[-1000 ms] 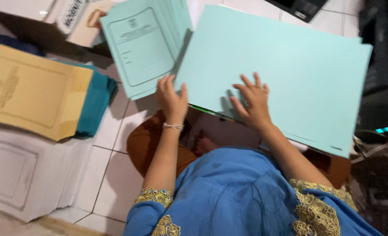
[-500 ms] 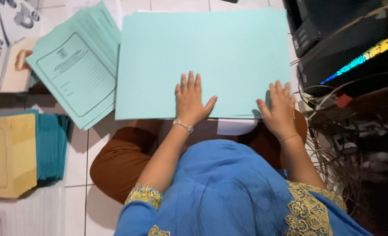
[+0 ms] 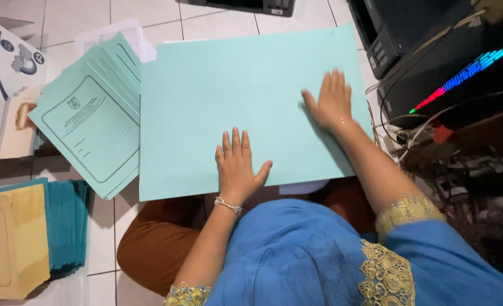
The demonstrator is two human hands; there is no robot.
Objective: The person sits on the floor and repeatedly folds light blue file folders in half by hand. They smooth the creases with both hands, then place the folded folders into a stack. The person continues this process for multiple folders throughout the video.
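A large plain light-green paper sheet (image 3: pixel 217 96) lies spread flat over my lap and the tiled floor. My left hand (image 3: pixel 238 164) rests palm-down near its front edge, fingers together, a thin bracelet on the wrist. Farther right and higher up, my right hand (image 3: pixel 332 102) presses flat on the sheet with fingers spread. Neither hand grips anything. A bit of white paper (image 3: pixel 302 187) peeks out under the sheet's front edge.
A fanned stack of printed green folders (image 3: pixel 90 122) lies to the left. Yellow folders (image 3: pixel 10 241) and teal ones (image 3: pixel 67 221) sit at lower left, a cardboard box (image 3: pixel 2 68) at far left. Black electronics (image 3: pixel 433 51) with coloured lights and tangled cables (image 3: pixel 427 141) crowd the right.
The view turned until the sheet lay square. My right hand slid from the sheet's front right edge up toward its far right part. My left hand stayed near the front edge.
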